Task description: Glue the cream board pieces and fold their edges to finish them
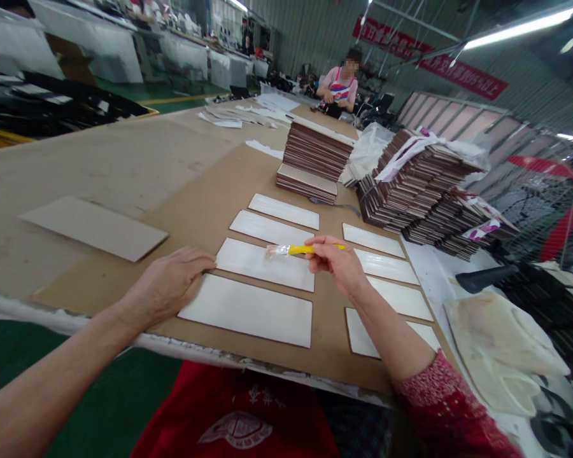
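Our right grip (335,262) pinches one yellow-handled brush (300,249), its bristles at the second-nearest white board (248,259) in the left column. Our left grip (174,280) touches that board's left end, fingers together; we cannot tell whether it pinches. We count eight white boards on the table (172,181), two columns of four, the nearest right one partly behind our forearm. One bare board (95,228) lies left. Beyond, we see one brown-edged stack (318,156) near crumpled clear plastic (370,149), its contents unclear, and one co-worker (340,89).
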Motion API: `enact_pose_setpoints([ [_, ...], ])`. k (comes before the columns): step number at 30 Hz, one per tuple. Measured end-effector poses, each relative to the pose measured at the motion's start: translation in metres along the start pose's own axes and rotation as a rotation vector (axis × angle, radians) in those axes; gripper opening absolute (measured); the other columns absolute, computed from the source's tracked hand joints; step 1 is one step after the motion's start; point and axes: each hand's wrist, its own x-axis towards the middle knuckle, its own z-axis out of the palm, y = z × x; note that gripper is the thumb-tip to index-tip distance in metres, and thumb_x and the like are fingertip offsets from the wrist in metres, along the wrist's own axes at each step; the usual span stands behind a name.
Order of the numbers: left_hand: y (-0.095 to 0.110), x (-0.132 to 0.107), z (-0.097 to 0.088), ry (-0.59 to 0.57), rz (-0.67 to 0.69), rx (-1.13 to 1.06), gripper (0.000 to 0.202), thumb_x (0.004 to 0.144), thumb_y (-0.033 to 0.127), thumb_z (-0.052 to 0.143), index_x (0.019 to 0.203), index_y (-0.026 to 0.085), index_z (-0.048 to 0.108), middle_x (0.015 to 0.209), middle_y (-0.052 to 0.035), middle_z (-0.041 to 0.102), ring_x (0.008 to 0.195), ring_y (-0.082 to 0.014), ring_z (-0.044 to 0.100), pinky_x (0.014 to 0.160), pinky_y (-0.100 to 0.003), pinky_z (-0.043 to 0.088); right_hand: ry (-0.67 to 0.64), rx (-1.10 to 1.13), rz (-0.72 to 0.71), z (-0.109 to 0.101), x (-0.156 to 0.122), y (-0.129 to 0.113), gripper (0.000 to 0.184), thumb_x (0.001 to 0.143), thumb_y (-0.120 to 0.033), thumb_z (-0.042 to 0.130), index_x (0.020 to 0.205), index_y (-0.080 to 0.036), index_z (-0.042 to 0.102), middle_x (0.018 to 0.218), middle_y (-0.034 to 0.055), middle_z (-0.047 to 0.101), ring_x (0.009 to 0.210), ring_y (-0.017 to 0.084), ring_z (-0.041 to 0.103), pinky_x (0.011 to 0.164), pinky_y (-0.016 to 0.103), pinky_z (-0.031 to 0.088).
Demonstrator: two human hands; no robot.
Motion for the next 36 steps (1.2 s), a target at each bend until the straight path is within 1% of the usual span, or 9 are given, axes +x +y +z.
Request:
enact_pose_setpoints([
  [3, -0.001, 0.001, 0.001, 0.021, 0.018, 0.001, 0.032, 0.090, 0.011, 0.043, 0.108, 0.014, 0.069, 0.114, -0.0113, 0.072, 0.109, -0.0250, 0.066, 0.104, -0.040, 0.052, -0.037, -0.023, 0.025, 0.018, 0.012, 0.009, 0.028, 0.067, -0.035, 0.070, 0.088, -0.017, 0.074, 0.070, 0.0009, 0.073, 0.052, 0.011, 0.062, 0.053, 0.022, 0.055],
  [5, 0.000, 0.001, 0.001, 0.027, 0.016, 0.002, 0.032, 0.090, 0.011, 0.043, 0.108, 0.014, 0.069, 0.113, -0.0112, 0.072, 0.108, -0.0248, 0.066, 0.104, -0.040, 0.052, -0.034, -0.053, 0.039, 0.019, 0.014, 0.011, 0.027, 0.067, -0.033, 0.069, 0.088, -0.016, 0.075, 0.069, 0.0018, 0.073, 0.051, 0.011, 0.062, 0.052, 0.023, 0.055],
  [7, 0.001, 0.001, 0.000, 0.026, 0.008, 0.000, 0.031, 0.090, 0.010, 0.043, 0.107, 0.015, 0.069, 0.113, -0.0109, 0.072, 0.109, -0.0249, 0.066, 0.104, -0.041, 0.052, -0.005, -0.094, 0.054, 0.011, 0.011, 0.008, 0.026, 0.066, -0.031, 0.069, 0.086, -0.016, 0.075, 0.067, 0.0022, 0.072, 0.048, 0.011, 0.061, 0.049, 0.022, 0.053],
  [13, 0.002, 0.002, 0.002, 0.001, -0.008, -0.032, 0.030, 0.091, 0.011, 0.044, 0.108, 0.016, 0.068, 0.115, -0.0103, 0.072, 0.111, -0.0252, 0.065, 0.104, -0.041, 0.052, 0.083, -0.208, 0.050, -0.031, -0.010, -0.015, 0.023, 0.066, -0.030, 0.072, 0.082, -0.013, 0.077, 0.061, 0.0025, 0.070, 0.042, 0.010, 0.056, 0.043, 0.019, 0.046],
  [16, 0.002, 0.004, 0.001, -0.009, -0.026, -0.043, 0.030, 0.090, 0.011, 0.045, 0.108, 0.017, 0.068, 0.116, -0.0095, 0.072, 0.111, -0.0254, 0.065, 0.104, -0.042, 0.052, 0.096, -0.193, 0.022, -0.033, -0.017, -0.022, 0.024, 0.067, -0.032, 0.074, 0.082, -0.014, 0.077, 0.063, 0.0030, 0.071, 0.045, 0.010, 0.057, 0.044, 0.019, 0.047],
  [20, 0.010, -0.001, -0.017, 0.038, -0.048, -0.042, 0.033, 0.091, 0.010, 0.043, 0.111, 0.015, 0.068, 0.115, -0.0104, 0.072, 0.110, -0.0252, 0.066, 0.104, -0.043, 0.052, 0.033, -0.044, -0.033, -0.012, -0.026, -0.022, 0.025, 0.072, -0.034, 0.078, 0.088, -0.015, 0.078, 0.070, 0.0039, 0.074, 0.049, 0.011, 0.061, 0.048, 0.020, 0.049],
  [25, 0.039, -0.032, -0.041, 0.060, -0.068, -0.077, 0.026, 0.095, 0.015, 0.046, 0.110, 0.016, 0.068, 0.113, -0.0100, 0.071, 0.106, -0.0235, 0.066, 0.098, -0.039, 0.052, -0.108, 0.076, 0.004, 0.026, -0.046, -0.014, 0.026, 0.079, -0.038, 0.078, 0.094, -0.017, 0.078, 0.073, 0.0048, 0.076, 0.053, 0.013, 0.065, 0.053, 0.023, 0.052],
  [30, 0.053, -0.056, -0.035, 0.042, -0.062, -0.140, 0.019, 0.097, 0.019, 0.055, 0.111, 0.018, 0.068, 0.116, -0.0100, 0.069, 0.106, -0.0223, 0.064, 0.095, -0.037, 0.052, -0.191, 0.044, 0.044, 0.060, -0.055, -0.002, 0.028, 0.080, -0.040, 0.074, 0.097, -0.018, 0.077, 0.075, 0.0042, 0.077, 0.058, 0.014, 0.068, 0.061, 0.026, 0.055],
  [36, 0.051, -0.058, -0.026, 0.137, -0.073, -0.182, 0.016, 0.095, 0.015, 0.057, 0.106, 0.019, 0.069, 0.108, -0.0095, 0.068, 0.099, -0.0210, 0.063, 0.089, -0.035, 0.052, -0.230, -0.051, 0.025, 0.083, -0.050, 0.010, 0.027, 0.083, -0.038, 0.067, 0.098, -0.018, 0.076, 0.073, 0.0032, 0.075, 0.064, 0.016, 0.069, 0.067, 0.028, 0.055],
])
